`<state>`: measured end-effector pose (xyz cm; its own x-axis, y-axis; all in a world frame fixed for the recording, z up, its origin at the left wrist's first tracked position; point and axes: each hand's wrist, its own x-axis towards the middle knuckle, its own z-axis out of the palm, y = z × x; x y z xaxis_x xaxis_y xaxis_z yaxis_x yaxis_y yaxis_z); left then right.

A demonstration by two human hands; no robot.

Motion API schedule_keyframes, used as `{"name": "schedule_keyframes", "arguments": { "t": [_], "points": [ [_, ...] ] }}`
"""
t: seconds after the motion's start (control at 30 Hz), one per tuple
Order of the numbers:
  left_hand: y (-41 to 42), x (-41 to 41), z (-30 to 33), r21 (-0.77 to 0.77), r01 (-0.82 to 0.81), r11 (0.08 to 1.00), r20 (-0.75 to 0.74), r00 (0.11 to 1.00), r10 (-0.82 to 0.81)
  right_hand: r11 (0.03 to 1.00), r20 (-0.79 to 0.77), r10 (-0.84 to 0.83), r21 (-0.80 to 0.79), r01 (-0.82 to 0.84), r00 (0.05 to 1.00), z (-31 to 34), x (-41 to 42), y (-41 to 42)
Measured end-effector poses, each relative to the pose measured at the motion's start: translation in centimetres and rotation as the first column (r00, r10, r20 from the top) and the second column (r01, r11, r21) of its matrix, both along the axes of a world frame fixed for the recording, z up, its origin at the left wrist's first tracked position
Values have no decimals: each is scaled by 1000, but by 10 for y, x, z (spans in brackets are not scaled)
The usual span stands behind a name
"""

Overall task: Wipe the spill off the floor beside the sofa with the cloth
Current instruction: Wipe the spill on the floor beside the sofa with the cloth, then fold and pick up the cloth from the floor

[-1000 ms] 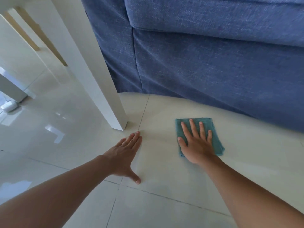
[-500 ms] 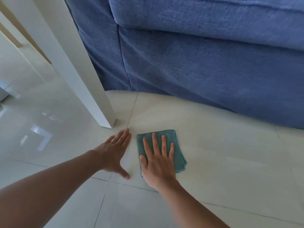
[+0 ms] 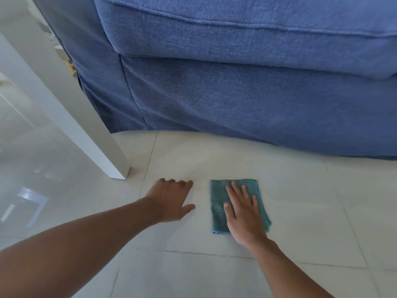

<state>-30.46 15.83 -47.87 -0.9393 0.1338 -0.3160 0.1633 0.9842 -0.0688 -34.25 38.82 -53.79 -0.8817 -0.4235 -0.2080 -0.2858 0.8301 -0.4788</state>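
Note:
A folded teal cloth (image 3: 218, 203) lies flat on the pale floor tiles (image 3: 300, 211) in front of the blue sofa (image 3: 247, 93). My right hand (image 3: 243, 214) presses down on the cloth with its fingers spread, covering the cloth's right half. My left hand (image 3: 171, 200) rests on the bare tile just left of the cloth, fingers bent at the tips, thumb out, holding nothing. No spill shows on the glossy tiles.
A white table leg (image 3: 86, 134) slants down to the floor at the left, close to my left hand. The sofa's skirt reaches the floor behind the cloth. Glossy tiles stretch to the left and right.
My right hand slid the cloth left toward my left hand, then back a little to the right. The view tilted up, showing more of the sofa. My left fingers have curled.

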Motion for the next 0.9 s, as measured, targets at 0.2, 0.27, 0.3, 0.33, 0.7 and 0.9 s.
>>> {"name": "schedule_keyframes", "arguments": {
  "t": [0.2, 0.27, 0.3, 0.33, 0.7, 0.9],
  "points": [
    [40, -32, -1, 90, -58, 994, -12, 998, 59, 962, 28, -244, -118, 246, 969, 21, -33, 27],
    [47, -41, -4, 95, -113, 989, 41, 993, 110, 984, 79, -176, 26, 175, 981, 26, -47, 26],
    [51, -45, -4, 98, -138, 986, 67, 989, 132, 983, 93, -166, 93, 158, 982, 28, -53, 25],
    [55, -49, -3, 102, -160, 982, 96, 984, 150, 976, 84, -172, 152, 158, 981, 32, -59, 23],
    [75, -63, -12, 402, -342, 849, 261, 932, 252, 906, 174, -227, -323, 273, 958, 43, -51, 51],
    [71, -74, -6, 738, -478, 476, 315, 868, 383, 735, 497, -251, -461, 498, 831, 37, -66, 60]
  ]
}}
